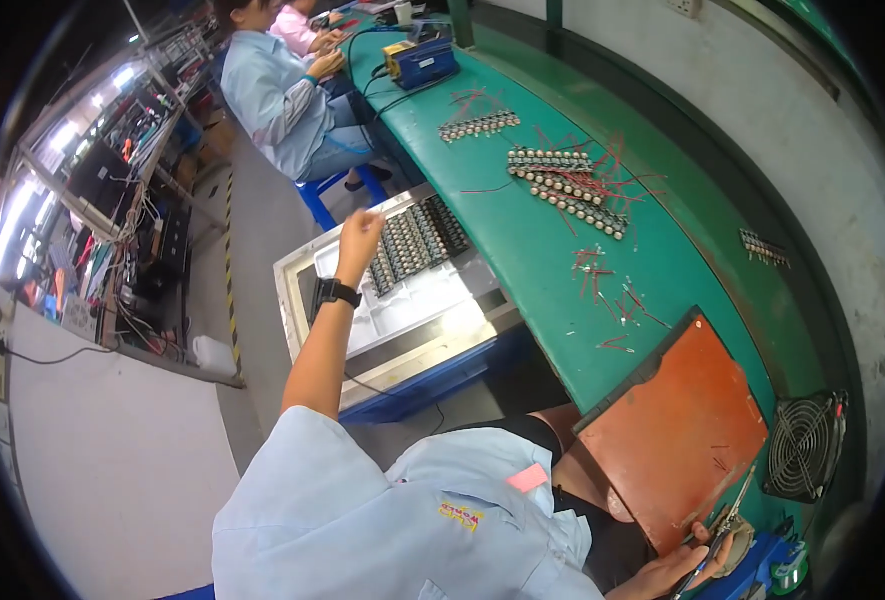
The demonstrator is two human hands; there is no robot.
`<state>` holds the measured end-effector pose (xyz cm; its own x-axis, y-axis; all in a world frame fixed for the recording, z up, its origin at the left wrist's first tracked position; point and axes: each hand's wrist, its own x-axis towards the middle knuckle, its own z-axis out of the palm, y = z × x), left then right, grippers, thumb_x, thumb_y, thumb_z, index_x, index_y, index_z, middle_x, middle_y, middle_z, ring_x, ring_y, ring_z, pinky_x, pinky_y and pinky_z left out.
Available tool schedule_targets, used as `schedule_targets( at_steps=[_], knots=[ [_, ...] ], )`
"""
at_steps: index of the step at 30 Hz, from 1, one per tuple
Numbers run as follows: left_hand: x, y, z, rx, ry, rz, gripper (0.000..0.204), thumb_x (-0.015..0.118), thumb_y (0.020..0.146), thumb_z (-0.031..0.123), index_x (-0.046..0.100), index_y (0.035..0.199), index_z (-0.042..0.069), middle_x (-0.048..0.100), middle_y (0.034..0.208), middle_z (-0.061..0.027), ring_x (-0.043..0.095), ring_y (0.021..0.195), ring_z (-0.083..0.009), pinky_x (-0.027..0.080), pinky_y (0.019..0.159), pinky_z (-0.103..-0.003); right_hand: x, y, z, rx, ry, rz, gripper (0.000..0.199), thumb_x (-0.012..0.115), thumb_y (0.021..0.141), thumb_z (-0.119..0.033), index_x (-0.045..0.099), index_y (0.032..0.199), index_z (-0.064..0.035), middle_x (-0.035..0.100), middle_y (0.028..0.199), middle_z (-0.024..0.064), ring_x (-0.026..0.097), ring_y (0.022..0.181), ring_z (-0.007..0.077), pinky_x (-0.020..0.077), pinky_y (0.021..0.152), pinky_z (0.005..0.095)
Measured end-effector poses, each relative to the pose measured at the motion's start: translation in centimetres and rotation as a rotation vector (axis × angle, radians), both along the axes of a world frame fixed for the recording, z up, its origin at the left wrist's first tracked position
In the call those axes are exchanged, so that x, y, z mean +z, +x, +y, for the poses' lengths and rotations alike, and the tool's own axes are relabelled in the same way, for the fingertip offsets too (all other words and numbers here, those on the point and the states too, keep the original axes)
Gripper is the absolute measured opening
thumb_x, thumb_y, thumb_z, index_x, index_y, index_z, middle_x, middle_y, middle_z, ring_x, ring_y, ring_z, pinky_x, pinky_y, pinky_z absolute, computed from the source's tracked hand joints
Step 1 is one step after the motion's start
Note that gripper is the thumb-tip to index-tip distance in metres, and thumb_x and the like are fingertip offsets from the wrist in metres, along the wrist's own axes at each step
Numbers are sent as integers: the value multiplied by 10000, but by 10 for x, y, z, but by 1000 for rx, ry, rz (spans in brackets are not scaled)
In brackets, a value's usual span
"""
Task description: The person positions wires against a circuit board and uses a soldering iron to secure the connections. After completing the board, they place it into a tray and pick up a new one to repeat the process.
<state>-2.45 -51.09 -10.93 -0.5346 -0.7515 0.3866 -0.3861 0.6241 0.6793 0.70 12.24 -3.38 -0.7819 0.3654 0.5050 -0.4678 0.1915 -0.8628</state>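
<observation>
Stretched out to the left, my left hand (360, 243) is closed above the near-left end of several dark component strips (417, 245). They lie side by side in a white tray (372, 325); anything between those fingers is too small to make out. At the lower right my right hand (697, 565) grips a slim soldering iron (722, 528), its metal end pointing up and away. That hand is beside the near corner of an orange-brown board (677, 430), on which a few short dark wires (719, 460) lie.
On the green bench (502, 215) are component strips with red wires (567, 185), loose red wire pieces (612, 290) and a blue-yellow soldering station (422, 62). A black fan (805, 447) stands at right. A co-worker in light blue (277, 100) sits on a blue stool (317, 205).
</observation>
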Motion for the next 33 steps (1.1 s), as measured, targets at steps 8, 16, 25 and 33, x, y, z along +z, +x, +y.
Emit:
schedule_targets(
  at_steps=[8, 16, 25, 33],
  knots=[
    [-93, 24, 23, 226, 187, -444, 446, 696, 780, 421, 621, 892, -4, 659, 862, -222, 659, 830, -362, 510, 698, -439, 13, 3, -10, -123, 213, 23, 379, 571, 956, -232, 481, 1216, 29, 526, 1204, 221, 541, 1057, 304, 468, 877, 455],
    [-105, 21, 17, 233, 48, -489, 526, 731, 745, 370, 572, 1045, -32, 663, 893, -222, 657, 814, -372, 514, 719, -434, 18, -1, -17, -130, 292, 71, 326, 550, 967, -206, 517, 1157, 57, 524, 1185, 227, 515, 1077, 309, 472, 861, 433],
    [-67, 78, -4, 7, 980, 70, 356, 579, 855, 132, 535, 1177, -14, 633, 999, -93, 655, 851, -187, 564, 779, -337, -1, -8, 5, 37, 134, 129, 315, 555, 963, -192, 540, 1129, 75, 540, 1143, 240, 507, 1059, 309, 476, 835, 433],
    [73, 34, 99, -678, 858, 151, 373, 547, 873, 22, 509, 1244, 8, 618, 1024, -42, 620, 892, -118, 536, 752, -273, -25, 5, 33, -85, 23, -25, 488, 568, 934, -271, 417, 1309, 2, 611, 896, 106, 582, 868, 203, 456, 856, 376]
  ],
)
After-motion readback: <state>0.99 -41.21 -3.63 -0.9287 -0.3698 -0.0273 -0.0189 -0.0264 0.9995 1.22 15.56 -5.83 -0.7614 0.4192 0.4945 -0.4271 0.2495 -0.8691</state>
